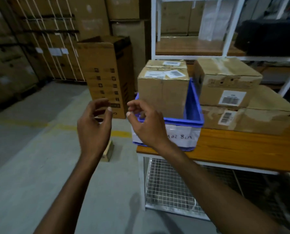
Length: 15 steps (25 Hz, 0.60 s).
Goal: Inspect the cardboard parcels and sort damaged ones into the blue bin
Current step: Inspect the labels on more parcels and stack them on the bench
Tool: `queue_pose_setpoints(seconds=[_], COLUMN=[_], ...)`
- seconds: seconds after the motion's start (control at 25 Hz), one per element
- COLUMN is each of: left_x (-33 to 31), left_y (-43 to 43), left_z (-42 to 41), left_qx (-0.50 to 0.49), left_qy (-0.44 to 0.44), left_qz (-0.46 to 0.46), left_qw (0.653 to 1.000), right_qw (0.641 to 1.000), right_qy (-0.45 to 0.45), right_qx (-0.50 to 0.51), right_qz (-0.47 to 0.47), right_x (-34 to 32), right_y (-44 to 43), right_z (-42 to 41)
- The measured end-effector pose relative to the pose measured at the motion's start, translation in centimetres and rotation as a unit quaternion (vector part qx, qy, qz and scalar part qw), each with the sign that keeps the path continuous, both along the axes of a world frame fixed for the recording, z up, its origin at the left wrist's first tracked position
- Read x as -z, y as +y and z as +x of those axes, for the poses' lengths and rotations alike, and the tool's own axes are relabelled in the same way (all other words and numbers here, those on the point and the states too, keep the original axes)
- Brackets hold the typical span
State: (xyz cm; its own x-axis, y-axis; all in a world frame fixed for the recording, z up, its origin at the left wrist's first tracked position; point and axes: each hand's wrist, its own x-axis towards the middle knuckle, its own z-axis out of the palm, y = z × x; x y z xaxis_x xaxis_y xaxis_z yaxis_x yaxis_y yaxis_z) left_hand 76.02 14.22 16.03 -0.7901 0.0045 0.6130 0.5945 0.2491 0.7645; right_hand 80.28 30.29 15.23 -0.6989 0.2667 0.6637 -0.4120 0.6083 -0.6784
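Nearest me are two bare hands, both empty. My left hand hangs at centre frame over the floor, fingers loosely curled, gripping nothing. My right hand sits just right of it, likewise slack and holding nothing, in front of the near left corner of the bin. Whether it touches the rim I cannot tell. The wrist covers part of the white label on the bin's front, so the handwriting reads only in part.

There is one blue bin, on the left end of a wooden table, right of centre. One parcel stands upright inside it, against its left side, rising well above the rim, with three paper labels on top. Right of the bin I count a top parcel stacked on a wider bottom parcel, each with a barcode label. The bottom layer may be two boxes side by side; I cannot tell.

Under the table is one wire mesh cage. On the floor, lower left of the bin, lie one small block, half hidden by my left wrist, and a yellow line. Behind my hands stands one tall carton, its top open. Further back, a white rack at upper right carries boxes and a dark bag. Strapped cartons fill the upper left.
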Motion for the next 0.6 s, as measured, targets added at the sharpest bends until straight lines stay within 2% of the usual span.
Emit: queue_pose_setpoints(seconds=[0.24, 0.6], left_x=[2.5, 8.5], left_y=[-8.7, -21.6], left_z=[-8.6, -24.2], left_qx=[-0.044, -0.127], left_qy=[-0.071, -0.182], left_qz=[0.019, 0.070], left_qw=[0.996, 0.973], right_qw=[0.996, 0.985], right_qy=[-0.049, -0.134], right_qx=[-0.078, -0.094], right_qz=[0.007, -0.052], right_x=[1.9, 7.9], right_y=[-9.5, -19.5], right_z=[-9.9, -27.8])
